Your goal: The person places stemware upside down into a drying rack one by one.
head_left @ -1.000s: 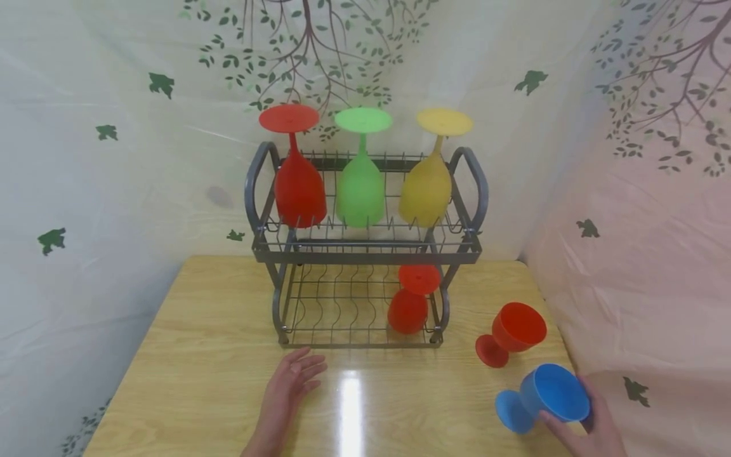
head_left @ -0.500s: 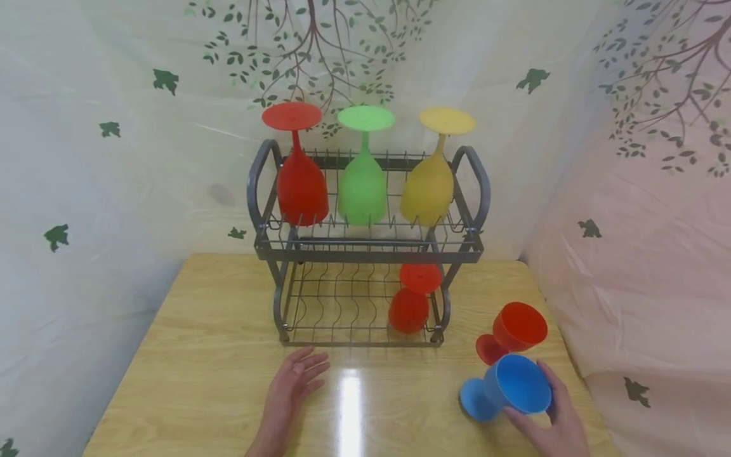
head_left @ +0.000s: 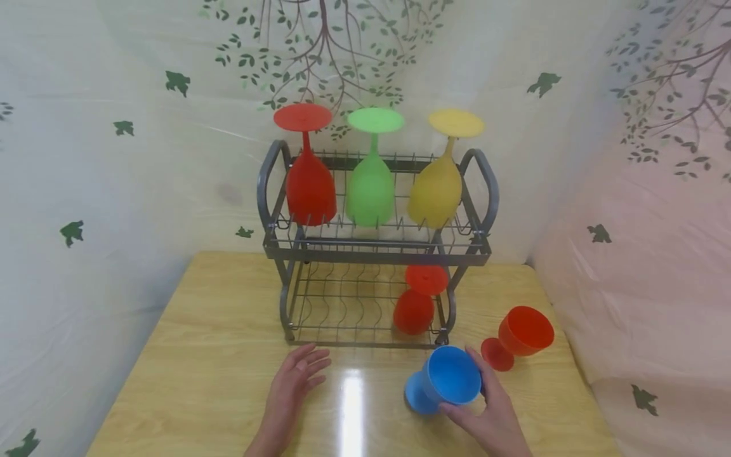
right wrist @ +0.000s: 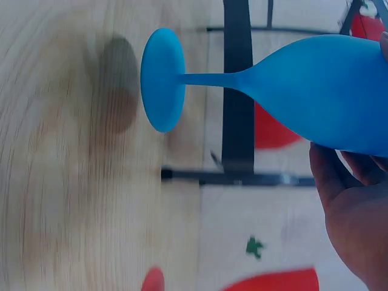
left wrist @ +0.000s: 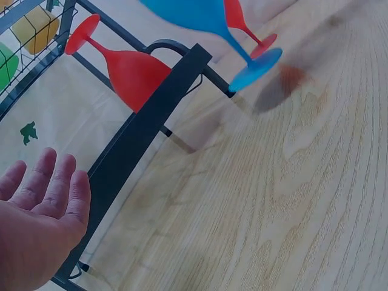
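Observation:
My right hand (head_left: 490,412) grips a blue goblet (head_left: 454,376) round its bowl, upright with a slight tilt, in front of the rack. In the right wrist view the foot of the blue goblet (right wrist: 162,80) hangs above the table, its shadow apart from it. My left hand (head_left: 291,387) is held with relaxed, nearly straight fingers just before the rack's lower front rail and touches nothing. A red goblet (head_left: 526,331) stands upright on the table, right of the rack. Another red goblet (head_left: 414,311) rests upside down at the right end of the lower tier.
A dark two-tier dish rack (head_left: 377,258) stands at the back of the wooden table (head_left: 188,381). On its upper tier sit upside-down goblets: red (head_left: 311,190), green (head_left: 370,190) and yellow (head_left: 436,193). Leaf-printed sheets (head_left: 143,184) hang behind and at the sides.
My right hand has carried the blue goblet leftward, from the table's right edge past the standing red goblet to before the rack. My left hand has hardly moved. The head view has shifted slightly.

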{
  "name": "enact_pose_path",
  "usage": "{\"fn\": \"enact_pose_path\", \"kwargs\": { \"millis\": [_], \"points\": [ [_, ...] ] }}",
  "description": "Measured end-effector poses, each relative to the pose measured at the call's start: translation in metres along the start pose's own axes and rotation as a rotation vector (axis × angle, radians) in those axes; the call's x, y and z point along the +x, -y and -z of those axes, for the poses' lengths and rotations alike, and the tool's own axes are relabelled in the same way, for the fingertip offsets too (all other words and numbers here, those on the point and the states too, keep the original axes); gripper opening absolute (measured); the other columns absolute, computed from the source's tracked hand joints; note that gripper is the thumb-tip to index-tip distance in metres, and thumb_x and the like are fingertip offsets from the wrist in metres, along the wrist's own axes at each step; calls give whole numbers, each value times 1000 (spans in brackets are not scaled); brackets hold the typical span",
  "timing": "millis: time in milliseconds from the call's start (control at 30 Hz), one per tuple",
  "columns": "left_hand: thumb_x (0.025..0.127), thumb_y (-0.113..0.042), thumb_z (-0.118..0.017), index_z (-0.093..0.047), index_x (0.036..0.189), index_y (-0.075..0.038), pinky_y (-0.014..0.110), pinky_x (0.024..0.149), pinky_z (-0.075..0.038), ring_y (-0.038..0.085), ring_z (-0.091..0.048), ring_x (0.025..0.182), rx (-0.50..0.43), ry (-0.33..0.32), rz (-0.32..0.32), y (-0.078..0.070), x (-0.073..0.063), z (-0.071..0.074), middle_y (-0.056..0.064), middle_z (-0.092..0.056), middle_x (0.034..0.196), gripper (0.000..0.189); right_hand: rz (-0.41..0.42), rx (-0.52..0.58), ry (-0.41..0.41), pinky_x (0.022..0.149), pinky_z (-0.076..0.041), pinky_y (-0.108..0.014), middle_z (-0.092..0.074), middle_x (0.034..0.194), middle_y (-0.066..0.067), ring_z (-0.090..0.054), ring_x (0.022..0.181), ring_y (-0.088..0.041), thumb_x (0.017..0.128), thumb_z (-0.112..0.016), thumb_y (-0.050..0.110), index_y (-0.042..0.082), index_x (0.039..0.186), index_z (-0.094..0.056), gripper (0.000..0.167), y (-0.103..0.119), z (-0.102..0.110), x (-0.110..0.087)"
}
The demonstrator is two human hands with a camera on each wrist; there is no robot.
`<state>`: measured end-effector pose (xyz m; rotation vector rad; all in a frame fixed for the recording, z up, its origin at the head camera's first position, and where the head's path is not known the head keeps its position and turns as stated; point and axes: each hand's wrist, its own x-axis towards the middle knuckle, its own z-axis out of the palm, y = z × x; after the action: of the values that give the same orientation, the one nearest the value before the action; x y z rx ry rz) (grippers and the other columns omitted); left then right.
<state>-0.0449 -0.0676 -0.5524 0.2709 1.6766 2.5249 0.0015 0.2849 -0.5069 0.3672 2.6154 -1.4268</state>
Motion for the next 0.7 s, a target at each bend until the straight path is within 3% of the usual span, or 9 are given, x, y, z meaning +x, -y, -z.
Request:
{"fn": "enact_pose_path", "kwargs": {
  "millis": [367,567,700],
  "points": [
    [109,-9,-38,-55,137,-10,36,99,-55,26,-65,121,52,-29,3,-4,1,2,14,-65,133,33,170,49,66,106,-46,-65,-44,159,-7,-43,142,-43,75,-92,44,33,157,-36,100,24,-46,7],
    [110,-9,-38,-42,141,13,37,98,-56,28,-65,121,104,-22,-13,-3,3,0,23,-62,135,38,254,11,84,104,-48,-64,-42,161,-8,-43,142,-45,76,-93,41,31,159,-36,101,31,-63,9],
    [110,-9,-37,-41,143,14,37,99,-56,31,-63,123,138,-20,-11,-4,3,-2,32,-56,138,40,311,-14,93,101,-51,-63,-44,159,-7,-46,139,-43,76,-93,41,30,160,-37,102,32,-73,13]
  ]
}}
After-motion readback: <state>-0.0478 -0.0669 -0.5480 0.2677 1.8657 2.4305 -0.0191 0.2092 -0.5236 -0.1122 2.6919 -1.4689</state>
